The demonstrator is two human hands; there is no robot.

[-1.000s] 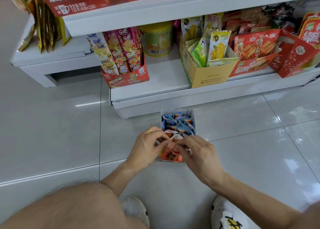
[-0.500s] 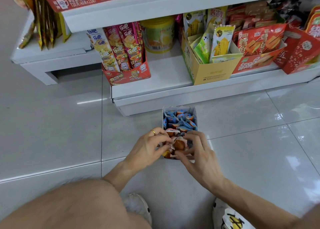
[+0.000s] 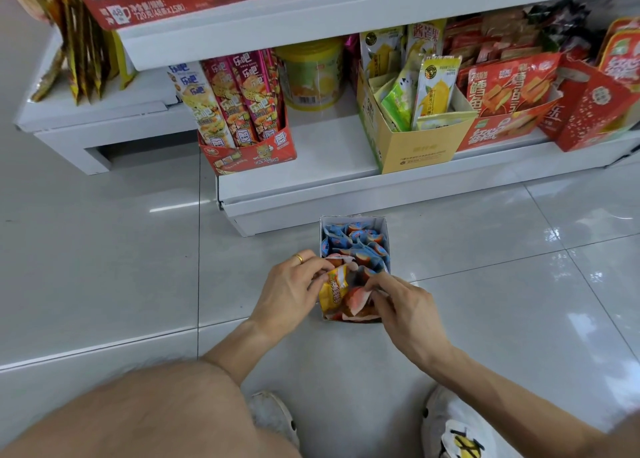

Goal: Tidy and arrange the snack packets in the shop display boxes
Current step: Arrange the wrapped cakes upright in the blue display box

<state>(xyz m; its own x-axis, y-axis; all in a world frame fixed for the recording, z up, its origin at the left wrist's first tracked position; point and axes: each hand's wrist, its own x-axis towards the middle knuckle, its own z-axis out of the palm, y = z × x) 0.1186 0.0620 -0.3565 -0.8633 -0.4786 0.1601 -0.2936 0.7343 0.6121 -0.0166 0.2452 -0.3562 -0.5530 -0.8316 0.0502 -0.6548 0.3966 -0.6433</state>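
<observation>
While left hand pinches crinkly yellow packet | right hand pinches glossy red packet | square cardboard box

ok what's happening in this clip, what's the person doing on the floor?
A person crouches on the shop floor over a small white display box set in front of the bottom shelf. The far half holds blue packets. The left hand grips a yellow packet at the near end, while the right hand pinches a red and white packet beside it. Sorting is under way, and the near half is jumbled.
</observation>
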